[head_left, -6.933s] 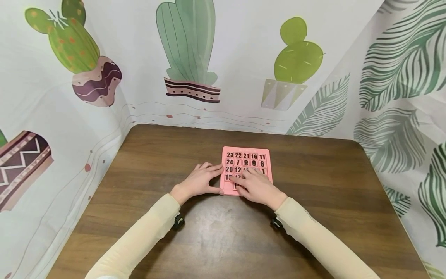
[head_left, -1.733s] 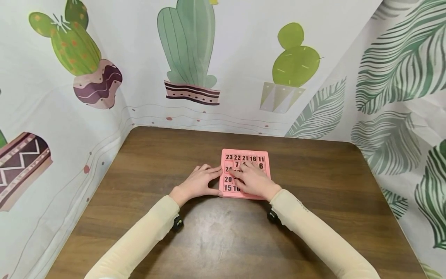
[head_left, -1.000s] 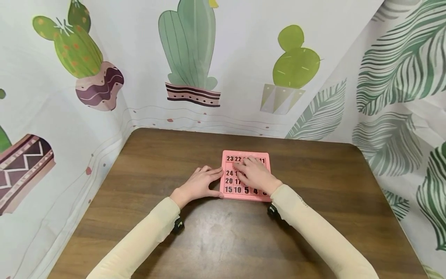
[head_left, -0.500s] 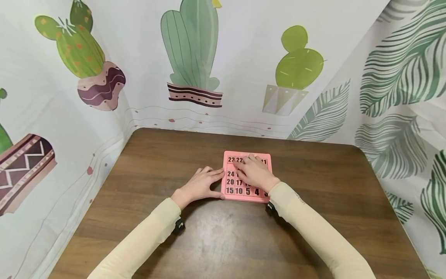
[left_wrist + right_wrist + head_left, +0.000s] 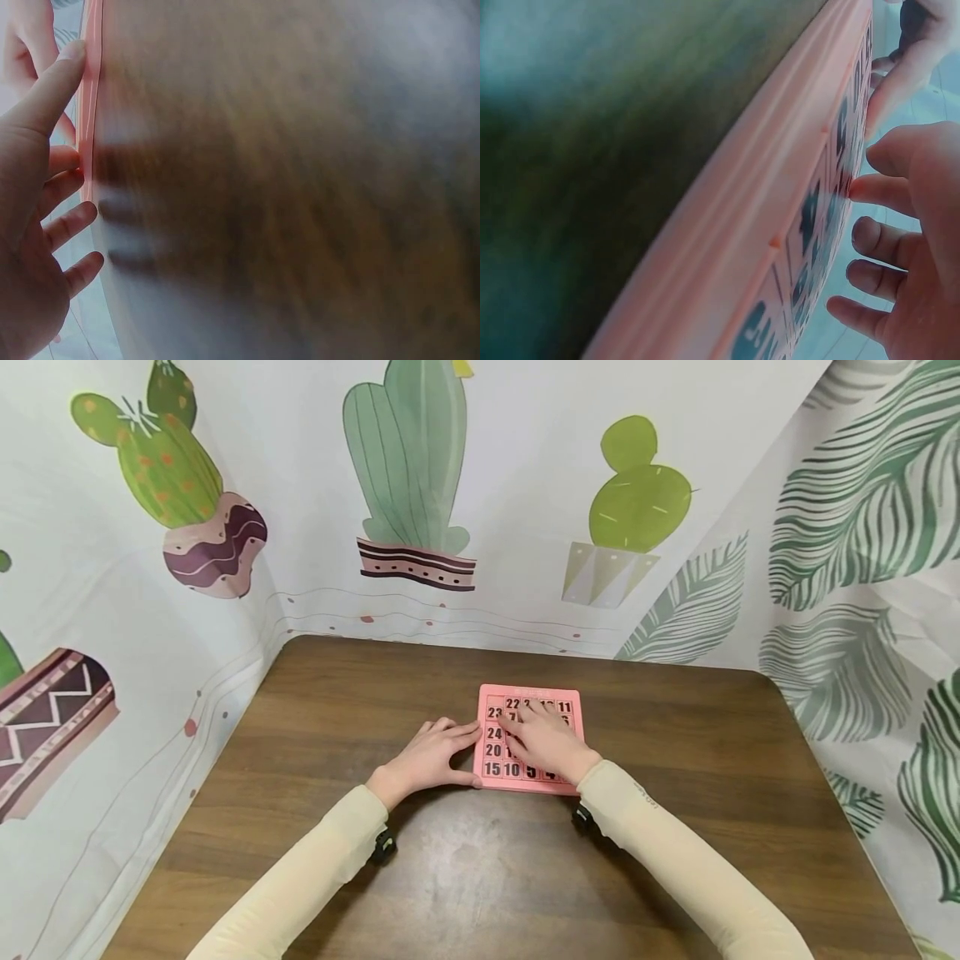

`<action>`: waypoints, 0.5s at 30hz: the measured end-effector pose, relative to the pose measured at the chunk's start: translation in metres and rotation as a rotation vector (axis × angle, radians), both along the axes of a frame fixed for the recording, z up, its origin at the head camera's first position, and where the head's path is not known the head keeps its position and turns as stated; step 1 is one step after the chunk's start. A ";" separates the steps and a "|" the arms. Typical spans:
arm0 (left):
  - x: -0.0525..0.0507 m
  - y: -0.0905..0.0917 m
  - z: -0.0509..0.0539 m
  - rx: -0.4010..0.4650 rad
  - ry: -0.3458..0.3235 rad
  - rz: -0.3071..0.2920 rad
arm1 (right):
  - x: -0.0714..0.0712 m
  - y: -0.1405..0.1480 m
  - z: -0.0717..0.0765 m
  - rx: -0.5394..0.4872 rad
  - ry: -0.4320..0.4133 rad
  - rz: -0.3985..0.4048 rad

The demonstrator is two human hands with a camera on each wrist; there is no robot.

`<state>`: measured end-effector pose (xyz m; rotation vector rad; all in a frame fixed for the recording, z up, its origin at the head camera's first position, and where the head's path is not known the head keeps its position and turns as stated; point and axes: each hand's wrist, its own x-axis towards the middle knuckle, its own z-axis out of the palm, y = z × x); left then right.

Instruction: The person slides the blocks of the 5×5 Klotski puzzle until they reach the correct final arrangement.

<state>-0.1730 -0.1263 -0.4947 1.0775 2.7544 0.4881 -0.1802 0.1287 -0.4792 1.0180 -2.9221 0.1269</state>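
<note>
A pink frame of numbered square tiles lies flat on the wooden table. The left hand rests at its left side, thumb and fingertips touching the edge; in the left wrist view the left hand has its thumb and fingers spread along the pink edge. Over the tiles is the right hand, index fingertip near tile 23, covering much of the middle and right. The top-left slot shows bare pink. In the right wrist view, the index finger of the right hand touches the tile face, other fingers loosely bent.
The brown wooden table reaches back to a white cloth printed with cacti and leaves. A black wrist device is on the left wrist and another black device is on the right.
Tile 23 has moved down from the top-left corner into the slot above 24, leaving the corner bare. The right hand has shifted slightly toward the person. The left hand stays at the frame's edge.
</note>
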 end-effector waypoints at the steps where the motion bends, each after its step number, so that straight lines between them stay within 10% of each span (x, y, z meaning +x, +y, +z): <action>1: 0.000 0.000 0.000 -0.002 0.002 0.001 | 0.001 0.000 0.000 0.001 -0.002 0.003; 15: 0.000 0.000 0.001 -0.014 -0.011 0.008 | 0.006 0.007 0.000 -0.068 -0.051 0.000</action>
